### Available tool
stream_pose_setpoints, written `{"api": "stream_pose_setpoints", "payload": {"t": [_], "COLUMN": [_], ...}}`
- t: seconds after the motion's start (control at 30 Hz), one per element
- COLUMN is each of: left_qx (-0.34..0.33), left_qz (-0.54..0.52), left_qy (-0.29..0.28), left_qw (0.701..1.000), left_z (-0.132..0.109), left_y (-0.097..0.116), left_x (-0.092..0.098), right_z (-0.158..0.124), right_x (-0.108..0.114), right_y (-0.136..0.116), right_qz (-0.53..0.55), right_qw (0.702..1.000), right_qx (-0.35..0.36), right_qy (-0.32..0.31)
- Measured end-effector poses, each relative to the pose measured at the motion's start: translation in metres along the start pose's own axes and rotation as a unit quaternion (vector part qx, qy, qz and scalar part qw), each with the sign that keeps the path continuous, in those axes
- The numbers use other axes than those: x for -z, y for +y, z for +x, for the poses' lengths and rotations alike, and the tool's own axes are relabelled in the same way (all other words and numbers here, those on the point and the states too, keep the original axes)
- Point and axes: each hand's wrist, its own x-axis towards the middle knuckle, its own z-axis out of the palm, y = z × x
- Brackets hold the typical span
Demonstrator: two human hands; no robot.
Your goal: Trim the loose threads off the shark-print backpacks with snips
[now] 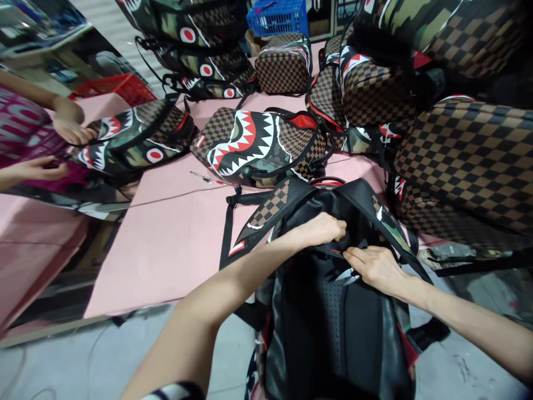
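Note:
A black-backed backpack hangs over the table's near edge, its padded back towards me and its checkered shoulder straps spread on the table. My left hand is closed on black material at the upper back panel. Just below and to the right, the fingertips of my right hand pinch the edge of a back opening, where a little red shows. Under that hand a shiny, pointed metal piece sticks out, possibly thread snips; how it is held is hidden.
On the pink table, a shark-mouth backpack lies ahead. Stacked backpacks stand behind it, and more checkered ones crowd the right. At left, another person's hands work on a backpack. Small tools lie mid-table.

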Motion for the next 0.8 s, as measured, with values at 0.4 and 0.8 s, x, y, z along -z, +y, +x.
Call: {"api": "stream_pose_setpoints", "payload": {"t": [0.4,0.8], "left_qx": [0.348,0.432], "left_qz": [-0.195,-0.154], "left_qy": [-0.016,-0.069], "left_qw": [0.917,0.886], "left_z": [-0.008,0.008], "left_y": [0.013,0.027], "left_x": [0.009,0.005], "right_z": [0.003,0.001], "right_x": [0.005,-0.001], "right_y": [0.002,0.004], "right_qz": [0.014,0.034], "right_qw": [1.0,0.999], "right_qx": [-0.021,-0.022], "right_qy": [-0.018,0.0]}}
